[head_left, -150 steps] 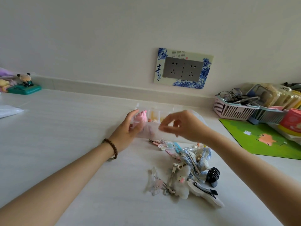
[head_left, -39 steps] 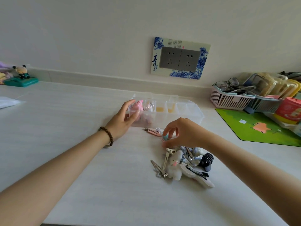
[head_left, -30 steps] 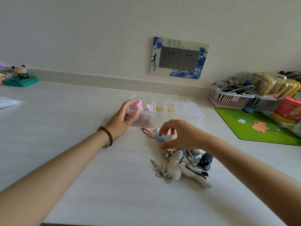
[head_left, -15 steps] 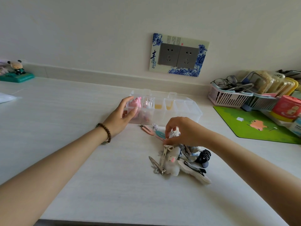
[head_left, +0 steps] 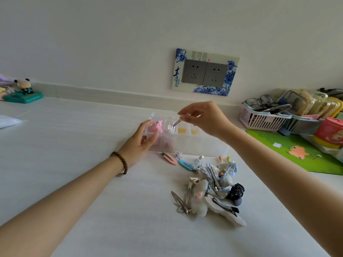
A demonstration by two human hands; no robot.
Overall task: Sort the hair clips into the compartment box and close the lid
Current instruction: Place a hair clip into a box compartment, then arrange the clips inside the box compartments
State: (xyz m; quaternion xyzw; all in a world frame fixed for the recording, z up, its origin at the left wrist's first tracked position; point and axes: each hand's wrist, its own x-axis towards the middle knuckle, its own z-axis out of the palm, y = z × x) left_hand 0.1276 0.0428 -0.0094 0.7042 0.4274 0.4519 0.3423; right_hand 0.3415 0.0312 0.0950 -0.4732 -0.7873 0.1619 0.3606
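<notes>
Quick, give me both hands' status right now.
Left hand: fingers wrapped on the left end of the compartment box, steadying it.
Right hand: pinching a small hair clip above the box.

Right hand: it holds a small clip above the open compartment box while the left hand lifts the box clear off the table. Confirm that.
Not quite. The left hand does not lift the compartment box; it steadies the box's left end, and the box rests on the table. The rest holds: the right hand pinches a small clip above the open box. The head view shows it.
</notes>
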